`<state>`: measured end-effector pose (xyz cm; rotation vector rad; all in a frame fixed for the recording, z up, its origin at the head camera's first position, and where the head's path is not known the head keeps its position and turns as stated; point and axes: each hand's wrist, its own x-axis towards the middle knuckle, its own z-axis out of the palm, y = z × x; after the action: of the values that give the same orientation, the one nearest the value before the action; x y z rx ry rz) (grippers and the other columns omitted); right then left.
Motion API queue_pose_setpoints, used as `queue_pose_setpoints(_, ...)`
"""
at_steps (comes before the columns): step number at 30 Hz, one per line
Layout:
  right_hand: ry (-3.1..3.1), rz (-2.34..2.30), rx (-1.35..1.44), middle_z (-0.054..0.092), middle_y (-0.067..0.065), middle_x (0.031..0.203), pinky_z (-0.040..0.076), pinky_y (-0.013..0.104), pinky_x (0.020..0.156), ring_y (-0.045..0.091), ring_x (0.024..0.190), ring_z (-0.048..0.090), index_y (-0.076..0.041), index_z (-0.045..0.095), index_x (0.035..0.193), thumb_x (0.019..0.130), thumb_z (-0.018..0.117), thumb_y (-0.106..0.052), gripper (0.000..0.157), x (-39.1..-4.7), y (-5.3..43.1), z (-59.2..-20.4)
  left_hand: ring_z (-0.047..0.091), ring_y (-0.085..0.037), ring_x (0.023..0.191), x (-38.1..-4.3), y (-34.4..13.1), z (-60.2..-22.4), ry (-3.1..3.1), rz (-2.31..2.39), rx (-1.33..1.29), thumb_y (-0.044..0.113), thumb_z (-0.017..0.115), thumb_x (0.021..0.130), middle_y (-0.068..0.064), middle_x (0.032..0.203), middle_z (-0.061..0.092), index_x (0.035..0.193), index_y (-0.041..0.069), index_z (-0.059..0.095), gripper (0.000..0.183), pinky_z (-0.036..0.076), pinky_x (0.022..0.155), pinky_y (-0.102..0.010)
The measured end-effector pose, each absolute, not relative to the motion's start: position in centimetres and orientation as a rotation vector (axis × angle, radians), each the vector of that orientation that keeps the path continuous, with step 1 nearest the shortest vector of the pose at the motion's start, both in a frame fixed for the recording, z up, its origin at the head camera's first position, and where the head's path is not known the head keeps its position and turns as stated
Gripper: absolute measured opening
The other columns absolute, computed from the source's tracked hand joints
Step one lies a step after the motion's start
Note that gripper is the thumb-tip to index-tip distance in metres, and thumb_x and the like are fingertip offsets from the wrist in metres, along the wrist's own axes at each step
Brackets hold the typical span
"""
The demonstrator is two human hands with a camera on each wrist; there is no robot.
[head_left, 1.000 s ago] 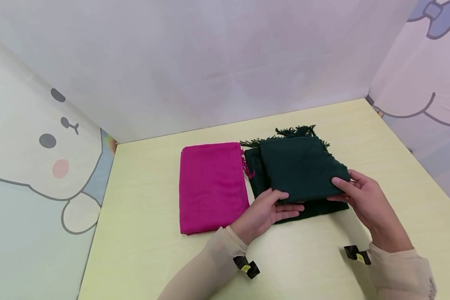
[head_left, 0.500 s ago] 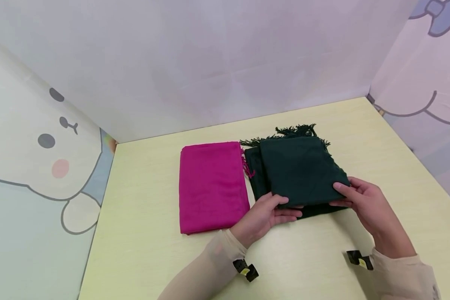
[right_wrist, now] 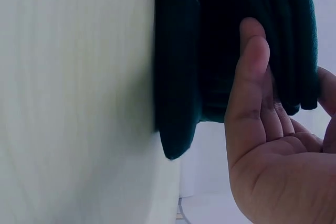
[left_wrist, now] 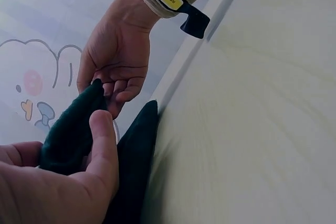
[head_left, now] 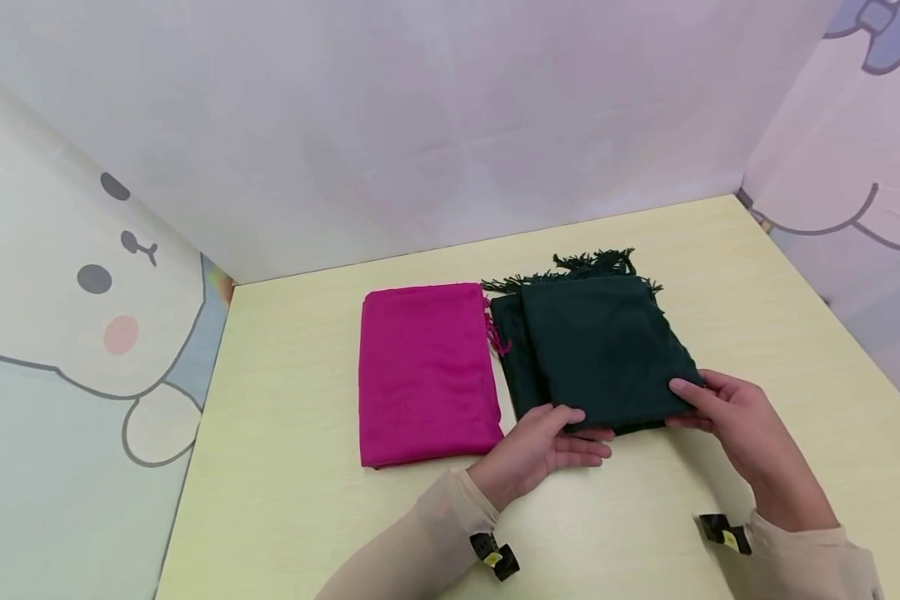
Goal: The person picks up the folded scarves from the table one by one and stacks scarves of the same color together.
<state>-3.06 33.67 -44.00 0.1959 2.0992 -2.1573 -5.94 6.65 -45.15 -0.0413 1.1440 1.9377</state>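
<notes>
A dark green fringed scarf (head_left: 607, 350) lies folded on the right half of the table, its upper layers raised at the near edge. My left hand (head_left: 536, 454) pinches the near left corner, thumb on top and fingers beneath. At the near right corner my right hand (head_left: 738, 421) grips the same layers between thumb and fingers. In the right wrist view, a gap shows between the lifted folds (right_wrist: 283, 35) and the lower layer (right_wrist: 176, 77) on the table. Left of it, a folded magenta scarf (head_left: 427, 375) lies flat, fringe toward the green one.
The pale yellow table (head_left: 285, 400) ends at a white fabric wall (head_left: 420, 133) behind. Printed cartoon panels (head_left: 82, 317) stand along both sides. Each sleeve cuff carries a small black device (head_left: 495, 556).
Both hands have drawn the upper layers of the green scarf toward the near table edge, covering most of the lower layer's front strip. The magenta scarf stays put.
</notes>
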Motion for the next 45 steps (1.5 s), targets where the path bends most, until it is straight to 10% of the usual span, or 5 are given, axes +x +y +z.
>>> queue_pose_setpoints(12, 2.197, -2.006, 0.266, 0.072, -0.008, 0.098, 0.06, 0.027, 0.073, 0.017, 0.079, 0.073, -0.011, 0.068, 0.11, 0.101, 0.06, -0.02, 0.015, -2.5, 33.7, -44.6, 0.07, -0.038, 0.104, -5.2, 6.9, -45.6, 1.145, 1.899, -0.027, 0.03, 0.055, 0.103, -0.025, 0.117, 0.068, 0.123, 0.0, 0.049, 0.037, 0.056, 0.089, -0.043)
queue_pose_setpoints(21, 2.323, -1.767, 0.389, 0.068, -0.014, 0.094, 0.06, 0.027, 0.072, 0.017, 0.076, 0.073, 0.015, 0.055, 0.124, 0.102, 0.059, -0.03, 0.05, -2.3, 33.5, -44.8, 0.067, -0.039, 0.109, -4.7, 6.9, -45.6, 1.123, 1.889, -0.015, 0.027, 0.053, 0.104, -0.025, 0.121, 0.067, 0.124, 0.0, 0.045, 0.034, 0.055, 0.091, -0.044)
queue_pose_setpoints(30, 2.326, -1.553, 0.431, 0.075, 0.008, 0.094, 0.057, 0.021, 0.074, 0.017, 0.083, 0.074, 0.015, 0.051, 0.132, 0.101, 0.056, -0.045, 0.067, -2.2, 33.3, -44.5, 0.067, -0.04, 0.109, -4.4, 6.7, -45.9, 1.111, 1.903, -0.053, 0.023, 0.05, 0.105, -0.026, 0.12, 0.067, 0.124, -0.001, 0.038, 0.033, 0.055, 0.091, -0.046)
queue_pose_setpoints(45, 2.392, -1.362, 0.4, 0.076, 0.012, 0.085, 0.056, 0.022, 0.07, 0.017, 0.077, 0.074, 0.011, 0.06, 0.118, 0.1, 0.058, -0.043, 0.057, -2.5, 33.1, -44.4, 0.065, -0.039, 0.113, -4.5, 6.4, -46.3, 1.102, 1.896, -0.025, 0.025, 0.049, 0.106, -0.027, 0.123, 0.065, 0.124, -0.003, 0.046, 0.034, 0.054, 0.093, -0.046)
